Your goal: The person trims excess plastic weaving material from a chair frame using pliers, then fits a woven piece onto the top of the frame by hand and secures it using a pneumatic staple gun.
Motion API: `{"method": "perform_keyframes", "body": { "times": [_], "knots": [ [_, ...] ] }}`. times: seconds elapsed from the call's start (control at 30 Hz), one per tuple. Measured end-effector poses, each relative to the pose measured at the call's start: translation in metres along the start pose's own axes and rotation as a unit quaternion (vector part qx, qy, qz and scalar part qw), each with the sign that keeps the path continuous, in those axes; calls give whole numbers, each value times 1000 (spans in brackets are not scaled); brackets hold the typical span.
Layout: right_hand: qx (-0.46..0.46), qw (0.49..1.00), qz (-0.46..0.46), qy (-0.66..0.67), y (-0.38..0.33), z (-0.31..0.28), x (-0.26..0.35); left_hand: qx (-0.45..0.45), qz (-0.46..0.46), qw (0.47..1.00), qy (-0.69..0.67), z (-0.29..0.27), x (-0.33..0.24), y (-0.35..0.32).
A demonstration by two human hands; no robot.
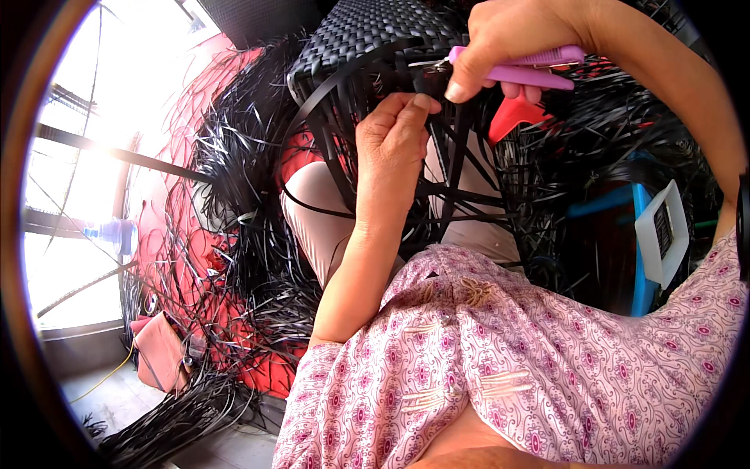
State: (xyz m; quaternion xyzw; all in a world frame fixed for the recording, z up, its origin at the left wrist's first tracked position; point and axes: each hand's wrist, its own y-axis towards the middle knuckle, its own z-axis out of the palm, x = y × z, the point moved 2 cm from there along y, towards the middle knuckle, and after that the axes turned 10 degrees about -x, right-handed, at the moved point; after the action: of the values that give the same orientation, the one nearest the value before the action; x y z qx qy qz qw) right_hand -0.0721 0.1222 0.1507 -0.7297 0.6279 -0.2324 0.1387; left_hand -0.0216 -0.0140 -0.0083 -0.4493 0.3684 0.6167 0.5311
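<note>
Right hand (512,35) closed around purple snips (539,66), blades at a loose black strip (437,148) under the woven black basket (367,39) edge. Left hand (394,141) pinching that strip taut just below. Best kept tight, cut close to the weave, fingertips clear; pile of black strips (242,180) left

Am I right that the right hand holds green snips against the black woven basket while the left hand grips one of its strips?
Not quite: the snips are purple, not green, as the head view shows. The rest holds: the right hand holds them against the black woven basket, and the left hand grips one of its strips.
</note>
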Motion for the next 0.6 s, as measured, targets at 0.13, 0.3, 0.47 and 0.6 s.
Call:
{"method": "perform_keyframes", "body": {
  "times": [0.13, 0.3, 0.47, 0.6],
  "knots": [
    [56, 995, -41, -78, 9, -10, 0, 2, -14, 1000, -6, -3, 3, 0],
    [-19, 994, -48, -95, 5, 4, 2, 27, -36, 998, 51, 4, 4, -7],
    [-12, 998, -27, 58, -1, 26, -42, 97, 119, 931, 330, -4, 1, -25],
    [41, 990, -47, 123, 1, 47, -67, 109, 205, 884, 405, -16, -11, -42]
  ]
}}
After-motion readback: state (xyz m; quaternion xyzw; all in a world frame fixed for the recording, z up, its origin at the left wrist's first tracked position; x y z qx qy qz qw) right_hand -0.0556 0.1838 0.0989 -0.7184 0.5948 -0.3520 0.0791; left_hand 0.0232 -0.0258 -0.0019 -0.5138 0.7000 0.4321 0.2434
